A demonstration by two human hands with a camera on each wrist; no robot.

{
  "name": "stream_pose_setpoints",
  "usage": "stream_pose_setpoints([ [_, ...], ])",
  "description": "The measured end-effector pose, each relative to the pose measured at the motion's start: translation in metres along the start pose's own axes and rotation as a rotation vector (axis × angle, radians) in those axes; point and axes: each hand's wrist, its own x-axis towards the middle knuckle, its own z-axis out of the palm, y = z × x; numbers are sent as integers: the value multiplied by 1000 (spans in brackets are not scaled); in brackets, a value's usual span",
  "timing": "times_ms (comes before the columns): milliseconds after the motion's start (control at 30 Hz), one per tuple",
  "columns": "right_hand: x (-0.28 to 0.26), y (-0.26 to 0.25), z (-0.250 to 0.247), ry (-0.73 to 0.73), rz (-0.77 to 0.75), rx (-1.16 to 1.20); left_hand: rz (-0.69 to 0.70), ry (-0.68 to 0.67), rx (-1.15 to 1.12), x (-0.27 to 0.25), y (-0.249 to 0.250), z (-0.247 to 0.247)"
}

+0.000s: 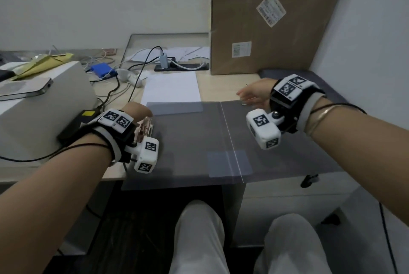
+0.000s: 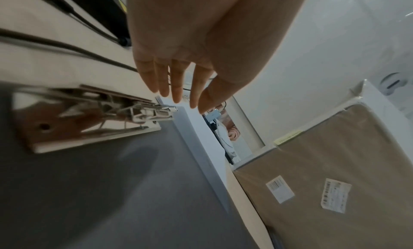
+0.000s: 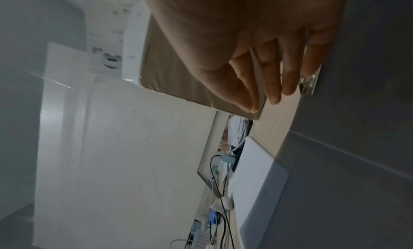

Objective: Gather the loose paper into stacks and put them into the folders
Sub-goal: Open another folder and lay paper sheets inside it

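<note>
A grey folder lies open and flat on the desk, its spine running down the middle. A metal clip mechanism sits at its left edge. My left hand hovers just above that clip with fingers straight, holding nothing. A stack of white paper lies beyond the folder, its near edge under the folder's translucent cover. My right hand is at the far edge of the right half, fingers loosely extended beside a small clear clip, holding nothing.
A tall cardboard box leans on the wall at back right. A white machine with a phone on it stands at the left. Cables, a blue item and a power strip crowd the back.
</note>
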Motion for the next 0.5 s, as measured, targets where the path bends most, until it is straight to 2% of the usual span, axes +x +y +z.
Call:
stream_pose_setpoints([
  [100, 33, -19, 25, -44, 30, 20, -7, 20, -55, 24, 11, -7],
  [233, 85, -34, 54, -80, 85, 46, -27, 19, 124, 59, 23, -13],
  [333, 119, -42, 73, -85, 128, 76, -96, 25, 114, 89, 29, -11],
  [500, 159, -50, 94, -156, 205, 72, -97, -24, 148, 125, 39, 2],
])
